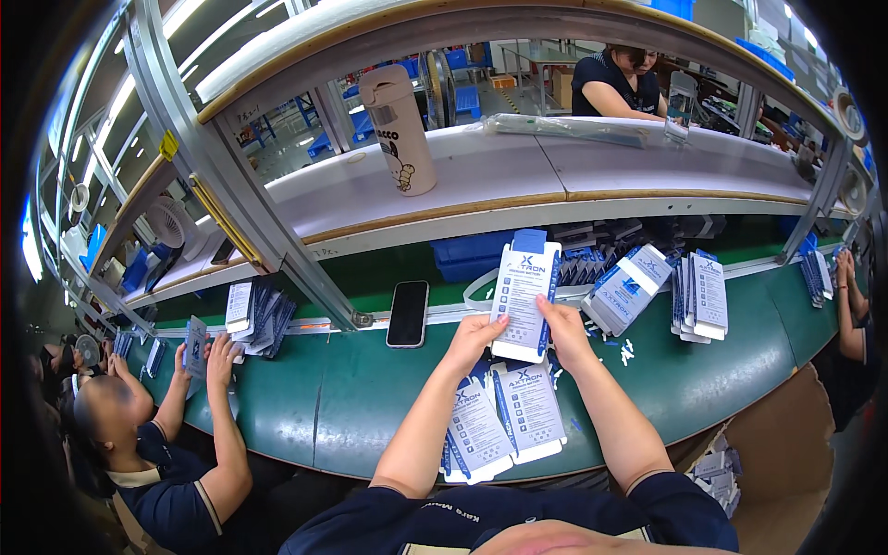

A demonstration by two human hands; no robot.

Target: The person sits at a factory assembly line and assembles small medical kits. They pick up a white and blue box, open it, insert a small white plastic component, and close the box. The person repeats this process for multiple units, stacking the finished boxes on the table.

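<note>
While both hands are raised over the green bench, the left hand (474, 335) pinches the lower left edge of a white-and-blue flat carton (524, 298) and the right hand (564, 326) pinches its lower right edge, so the carton is held upright between them, clear of the bench top (370, 388) and facing the wearer. Held item: one carton, flat, its blue tab uppermost; whether it is folded shut or still open at the top cannot be told. Directly below the hands, near the bench's front edge: a small fanned pile of like cartons (504, 421), lying face up and overlapping, apparently the batch already handled or waiting, which of the two the view does not settle. To the right, well apart from the hands: a leaning bundle of cartons (627, 287) and an upright row of further cartons (701, 298). Behind the held carton: a blue bin (481, 254) under the shelf. To the left: a black phone (408, 314) lying flat. On the upper shelf: a beige lidded tumbler (400, 129). Judgement: work stands mid-run, one piece in hand, many pieces still in the side stacks. Neighbouring workers at left, right and across the bench handle similar cartons.
</note>
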